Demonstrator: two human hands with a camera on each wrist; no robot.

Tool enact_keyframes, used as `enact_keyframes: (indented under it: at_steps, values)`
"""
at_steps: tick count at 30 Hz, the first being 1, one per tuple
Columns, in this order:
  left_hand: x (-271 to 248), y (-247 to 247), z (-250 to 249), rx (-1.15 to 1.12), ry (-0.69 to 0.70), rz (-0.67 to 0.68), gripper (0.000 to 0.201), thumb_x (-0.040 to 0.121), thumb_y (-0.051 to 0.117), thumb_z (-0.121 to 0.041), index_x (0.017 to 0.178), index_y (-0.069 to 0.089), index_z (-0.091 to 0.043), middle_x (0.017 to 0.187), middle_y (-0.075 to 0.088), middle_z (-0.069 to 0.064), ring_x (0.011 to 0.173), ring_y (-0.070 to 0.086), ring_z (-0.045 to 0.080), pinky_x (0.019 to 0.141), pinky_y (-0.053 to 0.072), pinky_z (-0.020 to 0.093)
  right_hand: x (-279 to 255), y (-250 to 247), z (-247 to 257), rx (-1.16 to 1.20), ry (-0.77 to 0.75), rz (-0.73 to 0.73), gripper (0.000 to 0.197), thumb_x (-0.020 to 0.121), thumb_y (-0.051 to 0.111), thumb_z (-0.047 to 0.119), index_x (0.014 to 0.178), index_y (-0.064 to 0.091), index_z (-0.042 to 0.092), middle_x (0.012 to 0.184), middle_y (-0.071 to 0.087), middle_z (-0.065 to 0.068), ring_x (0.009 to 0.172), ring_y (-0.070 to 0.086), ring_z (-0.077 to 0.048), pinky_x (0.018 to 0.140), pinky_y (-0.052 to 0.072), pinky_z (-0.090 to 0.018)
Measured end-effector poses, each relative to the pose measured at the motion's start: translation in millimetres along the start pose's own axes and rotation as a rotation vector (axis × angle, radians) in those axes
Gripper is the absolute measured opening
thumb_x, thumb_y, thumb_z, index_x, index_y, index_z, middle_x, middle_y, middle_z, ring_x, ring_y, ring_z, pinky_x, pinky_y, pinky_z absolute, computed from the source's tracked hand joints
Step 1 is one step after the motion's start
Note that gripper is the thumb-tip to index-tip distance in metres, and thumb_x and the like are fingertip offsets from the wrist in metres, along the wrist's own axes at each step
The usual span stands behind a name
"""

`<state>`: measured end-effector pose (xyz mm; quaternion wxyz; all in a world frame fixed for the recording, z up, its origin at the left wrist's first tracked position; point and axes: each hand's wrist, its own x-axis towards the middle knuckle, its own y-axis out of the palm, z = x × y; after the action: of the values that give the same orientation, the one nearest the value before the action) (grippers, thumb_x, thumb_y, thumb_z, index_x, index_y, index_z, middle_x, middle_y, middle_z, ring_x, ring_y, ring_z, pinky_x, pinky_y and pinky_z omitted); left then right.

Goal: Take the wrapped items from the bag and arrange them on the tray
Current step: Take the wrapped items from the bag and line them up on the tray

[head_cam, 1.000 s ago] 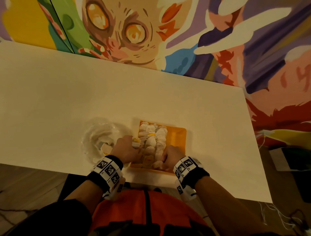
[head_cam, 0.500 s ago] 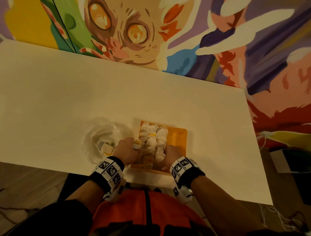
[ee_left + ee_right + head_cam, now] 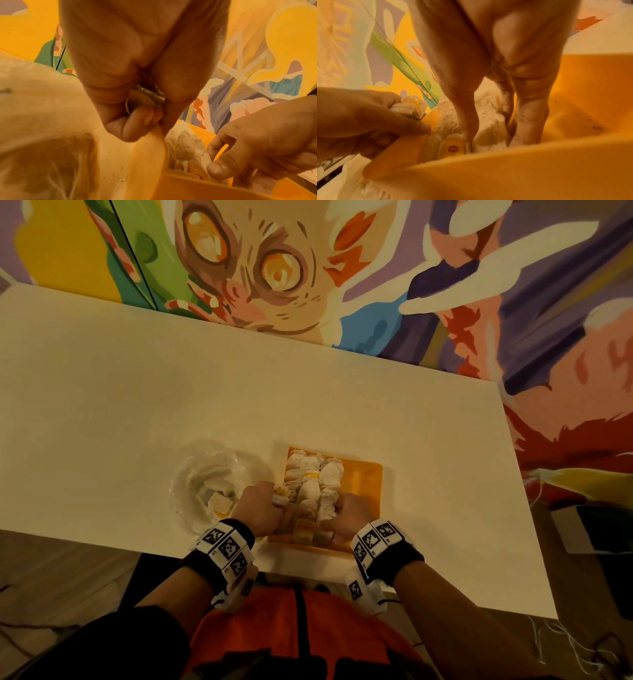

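The left hand (image 3: 262, 503) is gripping one wrapped item (image 3: 410, 108) at the orange tray's (image 3: 364, 477) left edge. The right hand (image 3: 349, 517) is pinching into the arranged rows (image 3: 315, 484). A few items are seemingly remaining in the bag (image 3: 209, 481).

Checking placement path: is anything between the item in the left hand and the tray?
Nothing visible. The left hand pinches a wrapped item right over the tray left wall; packed items and the right hand fill the spot beyond.

Clear crinkled plastic bag (image 3: 205, 484); tray (image 3: 366, 477) seemingly smooth plastic.
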<state>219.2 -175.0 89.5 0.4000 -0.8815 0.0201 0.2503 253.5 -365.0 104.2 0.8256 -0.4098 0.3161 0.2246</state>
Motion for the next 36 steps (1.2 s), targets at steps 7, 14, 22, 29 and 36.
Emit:
enact_keyframes:
  at_steps: [7, 14, 22, 29, 36]
  values:
    - [-2, -2, -2, -0.009, 0.027, 0.002, 0.017, 0.083, 0.059, -0.019, 0.091, 0.062, -0.004, 0.096, 0.066, 0.016, 0.088, 0.062, 0.031, 0.067, 0.050, 0.035, -4, -6, 14, 0.058, -0.074, -0.020, 0.037, 0.082, 0.072, 0.045, 0.100, 0.063, 0.014, 0.105, 0.068, -0.008, 0.092, 0.068, -0.027, 0.084, 0.057, -0.045]
    - [-7, -6, -7, 0.005, 0.028, 0.009, 0.019, 0.085, 0.057, -0.017, 0.095, 0.061, -0.002, 0.101, 0.064, 0.018, 0.096, 0.061, 0.034, 0.074, 0.051, 0.037, 7, -4, 13, 0.212, -0.004, -0.084, 0.064, 0.073, 0.061, 0.072, 0.107, 0.060, 0.018, 0.100, 0.065, 0.002, 0.093, 0.066, -0.022, 0.082, 0.058, -0.041]
    - [-11, -8, -8, -0.017, 0.020, 0.010, 0.020, 0.086, 0.058, -0.020, 0.097, 0.062, -0.004, 0.103, 0.065, 0.017, 0.098, 0.061, 0.034, 0.080, 0.052, 0.040, 27, -6, 15, 0.238, -0.003, -0.180, 0.094, 0.065, 0.049, 0.084, 0.129, 0.053, 0.016, 0.115, 0.065, -0.004, 0.101, 0.064, -0.026, 0.087, 0.056, -0.046]
    - [-11, -14, -3, -0.158, 0.056, -0.078, 0.021, 0.085, 0.066, -0.028, 0.098, 0.065, -0.011, 0.097, 0.070, 0.009, 0.093, 0.064, 0.030, 0.076, 0.051, 0.034, 20, -10, 12, 0.205, -0.051, -0.298, 0.060, 0.090, 0.055, 0.053, 0.133, 0.049, 0.012, 0.123, 0.060, -0.005, 0.113, 0.058, -0.025, 0.091, 0.050, -0.035]
    - [-12, -19, -5, -0.152, 0.166, -0.088, 0.045, 0.082, 0.070, -0.039, 0.113, 0.064, -0.007, 0.104, 0.070, 0.009, 0.096, 0.065, 0.026, 0.077, 0.050, 0.029, -18, -7, 38, 0.345, -0.605, -0.281, 0.009, 0.087, 0.071, 0.024, 0.095, 0.071, 0.022, 0.092, 0.069, 0.011, 0.084, 0.064, -0.003, 0.075, 0.053, -0.020]
